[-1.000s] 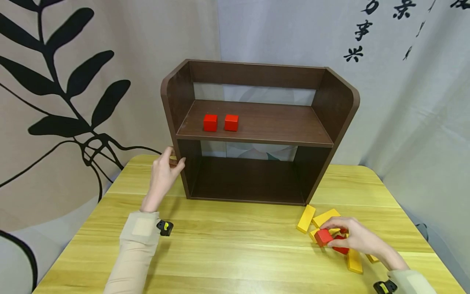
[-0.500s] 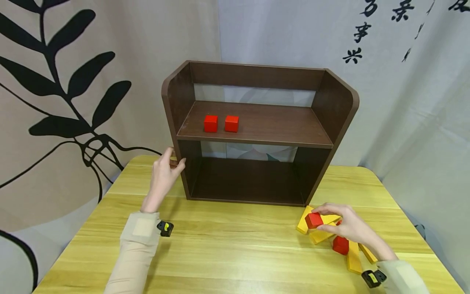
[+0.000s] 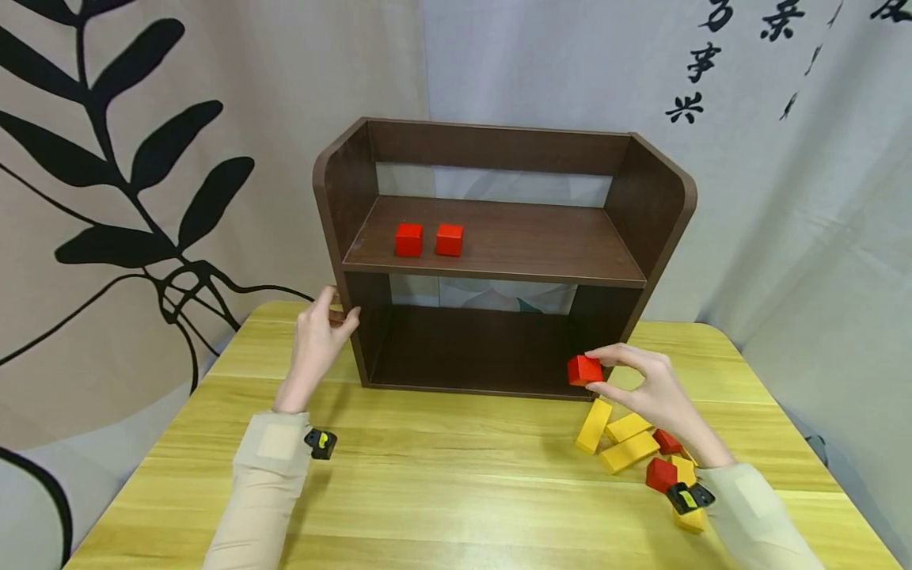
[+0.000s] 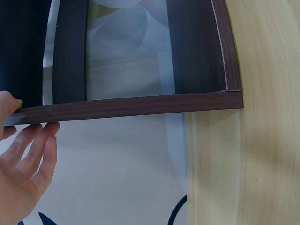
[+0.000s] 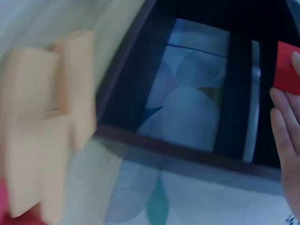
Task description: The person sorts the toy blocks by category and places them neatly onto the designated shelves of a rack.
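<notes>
Red cube [image 3: 583, 370] pinched in raised right hand [image 3: 651, 388] before shelf [image 3: 499, 261].

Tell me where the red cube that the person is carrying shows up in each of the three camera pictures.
Head view: the carried red cube is pinched by the right hand, low and right of centre, before the shelf unit.
Left wrist view: not in it; only the left hand at the shelf's edge.
Right wrist view: upper right edge, partly cut off.
Shared landmark: the dark brown shelf unit.

left hand [image 4: 21, 176] touching shelf edge [image 4: 126, 105], table [image 4: 262, 154]
</notes>
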Motion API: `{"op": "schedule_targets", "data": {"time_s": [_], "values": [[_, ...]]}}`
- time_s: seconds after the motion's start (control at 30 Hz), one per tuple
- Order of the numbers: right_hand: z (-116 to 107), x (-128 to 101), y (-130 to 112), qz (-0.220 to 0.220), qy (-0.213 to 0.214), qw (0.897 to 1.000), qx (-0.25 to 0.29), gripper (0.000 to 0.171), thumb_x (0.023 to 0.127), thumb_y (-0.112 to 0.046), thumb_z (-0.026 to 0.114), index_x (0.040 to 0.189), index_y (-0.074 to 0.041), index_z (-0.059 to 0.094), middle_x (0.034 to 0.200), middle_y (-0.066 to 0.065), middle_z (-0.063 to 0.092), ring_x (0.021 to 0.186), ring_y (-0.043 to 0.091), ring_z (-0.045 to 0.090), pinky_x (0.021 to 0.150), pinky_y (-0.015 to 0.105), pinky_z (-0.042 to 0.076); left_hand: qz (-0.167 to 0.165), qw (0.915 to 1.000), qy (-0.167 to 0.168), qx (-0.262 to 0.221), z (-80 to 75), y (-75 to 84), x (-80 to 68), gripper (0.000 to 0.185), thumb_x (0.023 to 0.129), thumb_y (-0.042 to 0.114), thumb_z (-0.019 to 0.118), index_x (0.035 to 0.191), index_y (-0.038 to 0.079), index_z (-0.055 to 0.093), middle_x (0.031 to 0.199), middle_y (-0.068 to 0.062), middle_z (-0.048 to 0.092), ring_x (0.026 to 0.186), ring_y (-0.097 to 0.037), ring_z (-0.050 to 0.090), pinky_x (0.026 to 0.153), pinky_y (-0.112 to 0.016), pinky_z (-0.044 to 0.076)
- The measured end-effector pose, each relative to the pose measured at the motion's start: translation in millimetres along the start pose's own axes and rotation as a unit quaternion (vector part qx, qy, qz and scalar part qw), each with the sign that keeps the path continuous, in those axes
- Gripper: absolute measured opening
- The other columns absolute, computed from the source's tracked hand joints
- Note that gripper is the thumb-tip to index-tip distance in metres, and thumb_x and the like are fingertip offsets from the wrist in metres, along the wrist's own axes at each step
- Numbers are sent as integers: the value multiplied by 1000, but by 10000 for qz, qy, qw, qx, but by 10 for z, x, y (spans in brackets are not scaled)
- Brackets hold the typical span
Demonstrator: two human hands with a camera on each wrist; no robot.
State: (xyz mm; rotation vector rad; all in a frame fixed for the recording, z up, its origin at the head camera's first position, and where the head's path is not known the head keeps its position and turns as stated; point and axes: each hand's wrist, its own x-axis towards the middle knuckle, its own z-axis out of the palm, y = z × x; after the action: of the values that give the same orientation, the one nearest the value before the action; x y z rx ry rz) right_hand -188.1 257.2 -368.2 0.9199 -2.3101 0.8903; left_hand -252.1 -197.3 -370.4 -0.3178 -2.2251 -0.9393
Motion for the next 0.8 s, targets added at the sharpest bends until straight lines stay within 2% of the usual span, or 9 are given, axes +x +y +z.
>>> {"op": "schedule_targets", "data": {"time_s": [0.1,0.33,0.8], "values": [[14,170,-84,-171,375,9991,31,53,57,6,85,106,-7,70,96,7,72,86,0,63,82,5,48,-49,10000,-3,20,-1,4,-4,21,85,7,66,99,-4,54,93,-26,67,71,-38,70,59,-47,59],[62,550,-287,-269,989,9947,21,47,62,2,84,106,-5,70,97,10,72,87,-1,63,86,4,47,-153,9998,-51,65,-4,11,-5,23,85,8,66,99,-4,53,92,-26,67,72,-38,70,60,-49,59],[236,1116,-478,-433,1509,9875,-99,41,68,-5,83,107,-7,70,97,10,72,87,20,66,83,10,46,-153,9998,-63,81,3,8,-7,22,85,8,66,100,-3,54,94,-25,67,72,-37,70,60,-48,59]]}}
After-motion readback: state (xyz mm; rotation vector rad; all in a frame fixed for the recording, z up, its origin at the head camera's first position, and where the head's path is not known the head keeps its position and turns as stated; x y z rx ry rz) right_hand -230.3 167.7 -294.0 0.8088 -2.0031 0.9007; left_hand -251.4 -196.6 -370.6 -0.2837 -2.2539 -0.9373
